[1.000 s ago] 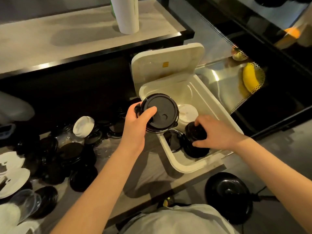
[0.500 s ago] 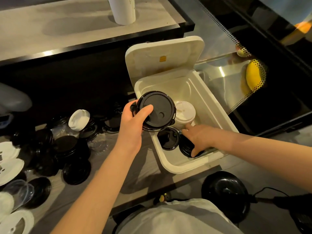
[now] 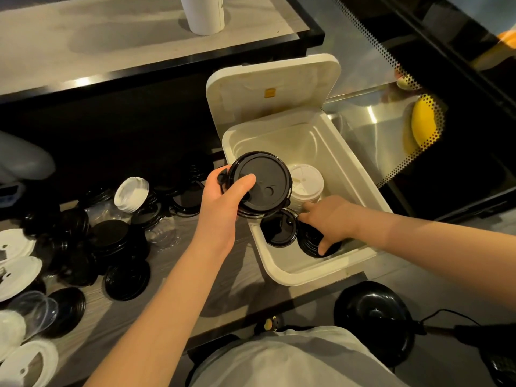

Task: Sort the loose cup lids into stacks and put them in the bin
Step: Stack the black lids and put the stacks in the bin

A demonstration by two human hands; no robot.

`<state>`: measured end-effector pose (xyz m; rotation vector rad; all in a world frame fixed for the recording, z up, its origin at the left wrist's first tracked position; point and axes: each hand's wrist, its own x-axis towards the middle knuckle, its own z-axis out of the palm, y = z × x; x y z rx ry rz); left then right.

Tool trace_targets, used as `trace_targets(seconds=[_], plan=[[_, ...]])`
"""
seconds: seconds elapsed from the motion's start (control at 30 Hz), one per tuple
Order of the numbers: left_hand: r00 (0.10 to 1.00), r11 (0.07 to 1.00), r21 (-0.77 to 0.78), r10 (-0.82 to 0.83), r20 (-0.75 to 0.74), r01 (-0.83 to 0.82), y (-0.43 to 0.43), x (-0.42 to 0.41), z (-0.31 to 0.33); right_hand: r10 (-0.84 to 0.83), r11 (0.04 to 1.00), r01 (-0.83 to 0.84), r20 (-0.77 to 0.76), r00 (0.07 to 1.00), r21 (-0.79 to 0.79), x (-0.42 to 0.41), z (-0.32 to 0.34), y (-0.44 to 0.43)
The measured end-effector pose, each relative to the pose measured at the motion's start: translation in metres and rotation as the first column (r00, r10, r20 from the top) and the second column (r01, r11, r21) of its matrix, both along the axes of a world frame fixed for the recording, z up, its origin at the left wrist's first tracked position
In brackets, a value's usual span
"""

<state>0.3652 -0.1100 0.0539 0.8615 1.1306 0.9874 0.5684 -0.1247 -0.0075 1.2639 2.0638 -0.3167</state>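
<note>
Lid stack (image 3: 262, 185), black: thumb lay flat across its top, fingers curled round the left edge. Left hand (image 3: 223, 208) held it over the bin (image 3: 282, 275), at the left rim. Right hand (image 3: 332, 219) rested in the bin, fingers spread loosely on a black stack (image 3: 310, 241) in the near corner. Best lowered level, beside the white stack (image 3: 305, 181), so nothing fans out. Top faced up, tipped toward the wearer; stacking axis near upright.
</note>
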Motion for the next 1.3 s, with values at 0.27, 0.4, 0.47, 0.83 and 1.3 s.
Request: trace_targets(seconds=[0.27, 0.4, 0.47, 0.83, 1.3], plan=[[0.999, 1.0, -0.004, 0.021, -0.033, -0.021, 0.003, 0.001, -0.003, 0.076, 0.997, -0.078, 0.101, 0.992, 0.022, 0.001, -0.003, -0.002], [0.999, 1.0, 0.01, 0.013, -0.043, -0.012, 0.005, 0.001, -0.004, 0.015, 0.998, -0.017, 0.05, 0.999, 0.053, 0.004, 0.0, -0.001], [0.998, 1.0, 0.017, -0.005, -0.06, 0.006, 0.007, 0.002, -0.004, -0.044, 0.992, 0.049, -0.048, 0.998, 0.115, 0.006, 0.009, 0.0], [0.934, 0.953, 0.006, -0.295, -0.204, 0.303, 0.026, 0.011, 0.002, -0.473, 0.679, 0.617, -0.88, -0.047, -0.398, 0.011, 0.076, 0.008], [0.818, 0.864, 0.004, -0.474, -0.327, 0.503, 0.035, 0.019, 0.002, -0.643, 0.608, 0.378, -0.712, -0.282, -0.699, 0.008, 0.051, 0.01]])
